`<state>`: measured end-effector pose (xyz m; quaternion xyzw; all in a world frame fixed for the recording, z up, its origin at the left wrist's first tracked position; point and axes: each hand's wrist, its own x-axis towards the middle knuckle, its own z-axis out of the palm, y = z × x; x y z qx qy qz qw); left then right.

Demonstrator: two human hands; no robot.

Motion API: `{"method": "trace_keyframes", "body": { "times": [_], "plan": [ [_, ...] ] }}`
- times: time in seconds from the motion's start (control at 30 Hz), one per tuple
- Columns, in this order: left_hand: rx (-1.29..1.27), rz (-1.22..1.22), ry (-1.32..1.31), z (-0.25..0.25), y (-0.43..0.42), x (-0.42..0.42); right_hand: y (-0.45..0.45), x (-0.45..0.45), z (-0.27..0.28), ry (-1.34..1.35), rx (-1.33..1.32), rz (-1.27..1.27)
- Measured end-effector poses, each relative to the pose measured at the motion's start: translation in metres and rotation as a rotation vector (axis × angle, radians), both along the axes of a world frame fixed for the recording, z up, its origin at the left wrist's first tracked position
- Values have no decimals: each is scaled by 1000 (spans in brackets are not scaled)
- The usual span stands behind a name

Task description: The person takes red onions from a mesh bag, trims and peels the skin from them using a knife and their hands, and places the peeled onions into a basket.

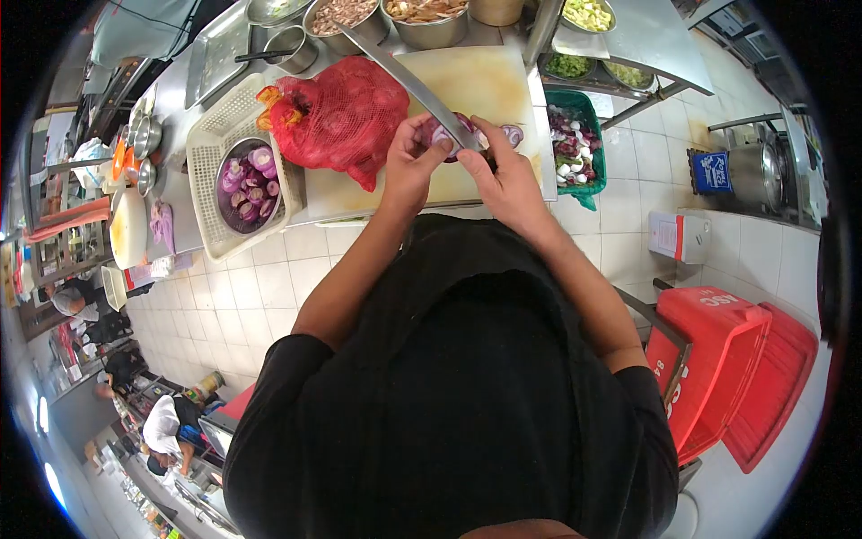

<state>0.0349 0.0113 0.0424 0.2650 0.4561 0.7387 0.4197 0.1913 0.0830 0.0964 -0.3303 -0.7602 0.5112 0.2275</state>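
Note:
Over the front of the cutting board (440, 190), my right hand (507, 175) grips a large knife (404, 79) near its handle end. Its long blade slants up and to the left. My left hand (413, 162) is closed around a red onion (440, 135), partly hidden behind the blade, its fingers close to the metal. A purple-and-white onion piece (512, 135) shows just beyond my right fingers. Left of my hands, a red mesh sack (337, 112) rests partly on the board.
A white basket (208, 211) at the left holds a bowl of purple onions (254, 184). Metal bowls of chopped food (431, 34) line the back. A green crate (593, 186) with onion scraps stands right, a red bin (709, 368) lower right. Several people work far left.

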Motion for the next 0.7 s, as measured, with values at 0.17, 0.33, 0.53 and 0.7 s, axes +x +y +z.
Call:
{"method": "trace_keyframes", "body": {
  "times": [0.17, 0.33, 0.53, 0.7],
  "plan": [
    [6, 13, 3, -1, -2, 3, 2, 0, 0, -45, -24, 20],
    [16, 6, -35, -5, -3, 5, 5, -3, -24, 181, 118, -41],
    [-46, 0, -47, -9, -4, 5, 14, 9, -26, 246, -416, -77],
    [-87, -62, -202, -15, -8, 3, 31, 16, -38, 168, -619, -120]
  ]
}}
